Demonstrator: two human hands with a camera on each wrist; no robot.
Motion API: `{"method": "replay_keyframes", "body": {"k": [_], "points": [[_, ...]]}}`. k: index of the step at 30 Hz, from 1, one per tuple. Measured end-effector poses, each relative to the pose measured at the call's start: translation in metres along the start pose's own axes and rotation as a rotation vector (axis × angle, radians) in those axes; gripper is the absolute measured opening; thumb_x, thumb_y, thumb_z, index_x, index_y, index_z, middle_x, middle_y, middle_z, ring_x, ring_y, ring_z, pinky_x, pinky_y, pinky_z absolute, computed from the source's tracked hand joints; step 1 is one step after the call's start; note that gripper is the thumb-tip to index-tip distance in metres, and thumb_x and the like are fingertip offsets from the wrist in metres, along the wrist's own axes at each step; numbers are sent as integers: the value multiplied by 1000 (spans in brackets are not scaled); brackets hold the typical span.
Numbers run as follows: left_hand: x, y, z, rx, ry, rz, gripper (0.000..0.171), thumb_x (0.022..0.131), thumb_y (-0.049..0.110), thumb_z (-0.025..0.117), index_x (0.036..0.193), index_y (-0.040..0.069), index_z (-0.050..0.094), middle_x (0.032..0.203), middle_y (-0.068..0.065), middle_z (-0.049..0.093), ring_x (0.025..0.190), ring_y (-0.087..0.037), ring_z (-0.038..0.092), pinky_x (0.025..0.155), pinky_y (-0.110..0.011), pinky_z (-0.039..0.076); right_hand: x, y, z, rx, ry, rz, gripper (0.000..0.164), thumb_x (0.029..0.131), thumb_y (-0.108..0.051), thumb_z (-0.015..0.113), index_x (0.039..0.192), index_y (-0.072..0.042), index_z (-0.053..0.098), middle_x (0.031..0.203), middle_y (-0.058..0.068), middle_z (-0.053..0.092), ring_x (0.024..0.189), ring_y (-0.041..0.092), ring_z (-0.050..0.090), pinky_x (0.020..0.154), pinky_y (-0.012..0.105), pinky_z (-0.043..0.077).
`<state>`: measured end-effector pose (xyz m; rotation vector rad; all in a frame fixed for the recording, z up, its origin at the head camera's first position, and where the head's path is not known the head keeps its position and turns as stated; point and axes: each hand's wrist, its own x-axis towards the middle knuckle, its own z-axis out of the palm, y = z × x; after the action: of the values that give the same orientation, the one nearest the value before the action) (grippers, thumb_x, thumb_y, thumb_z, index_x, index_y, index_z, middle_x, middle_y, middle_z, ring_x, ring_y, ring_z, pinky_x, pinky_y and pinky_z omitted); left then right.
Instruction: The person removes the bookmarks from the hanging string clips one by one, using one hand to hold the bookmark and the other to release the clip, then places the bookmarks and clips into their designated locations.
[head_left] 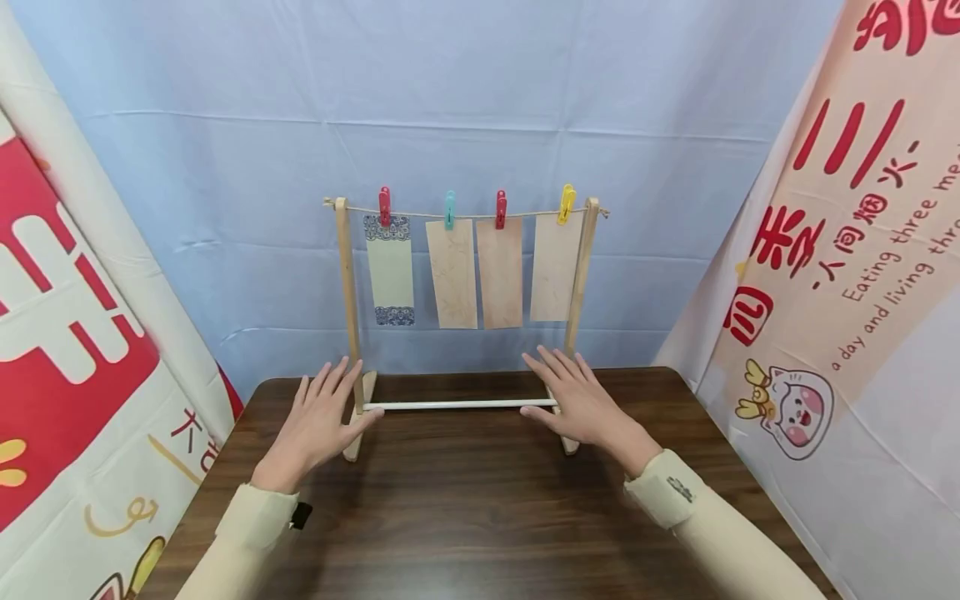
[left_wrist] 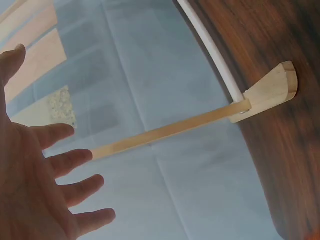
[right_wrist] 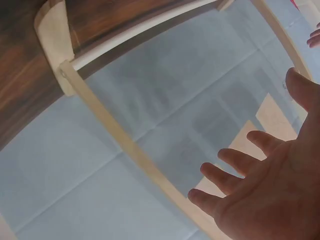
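Observation:
A wooden rack [head_left: 346,283] with a white crossbar [head_left: 457,405] stands at the back of the table. Along its string, red, teal and yellow clothespins [head_left: 449,210] hold several paper slips. The leftmost slip [head_left: 392,275] is pale green with blue patterned ends; the others, such as the pinkish slip [head_left: 501,275], are beige to pink. My left hand [head_left: 318,421] hovers by the left post, fingers spread and holding nothing. By the right post my right hand [head_left: 577,400] is likewise spread, palm forward. Both wrist views show bare palms, the left palm [left_wrist: 35,185] and the right palm [right_wrist: 275,195].
The dark wooden table [head_left: 465,517] has its back edge against a light blue cloth [head_left: 465,83]. Printed cloth hangs at the left [head_left: 75,333] and a banner with red lettering [head_left: 840,217] at the right.

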<state>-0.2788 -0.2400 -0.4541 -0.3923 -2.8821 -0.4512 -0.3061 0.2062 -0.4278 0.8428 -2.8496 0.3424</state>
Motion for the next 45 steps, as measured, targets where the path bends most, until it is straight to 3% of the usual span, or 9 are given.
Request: {"method": "replay_keyframes", "body": {"k": [12,22,35,45], "points": [[7,7,-9,8,20,25,99,101,77,52,173,16,20,178,-18,20,163,-45,15,129,-68,4,15,-13,-5,-12,-3,-34,89,103,-63,63,173,-23,24,180,10,15,165,38,15,131,61,5],[12,13,-14,-28,49,44,98,102,75,51,174,18,18,178,-16,21,164,-43,15,130,-64,8,30,-22,-13,-26,32,-116,87,105,-56,65,173,-18,25,178,17,19,164,41,19,132,57,10],[21,19,-16,-134,88,29,93,105,70,52,174,17,19,177,-16,24,162,-44,21,130,-62,15,50,-42,-25,-47,68,-198,87,105,-56,65,171,-13,28,176,17,27,162,40,26,132,55,14],[26,23,-21,-252,128,-1,86,107,68,49,173,21,20,176,-15,27,159,-44,29,122,-70,27,63,-51,-32,-42,119,-283,85,105,-52,67,168,-6,34,173,20,32,160,39,30,132,53,17]]}}
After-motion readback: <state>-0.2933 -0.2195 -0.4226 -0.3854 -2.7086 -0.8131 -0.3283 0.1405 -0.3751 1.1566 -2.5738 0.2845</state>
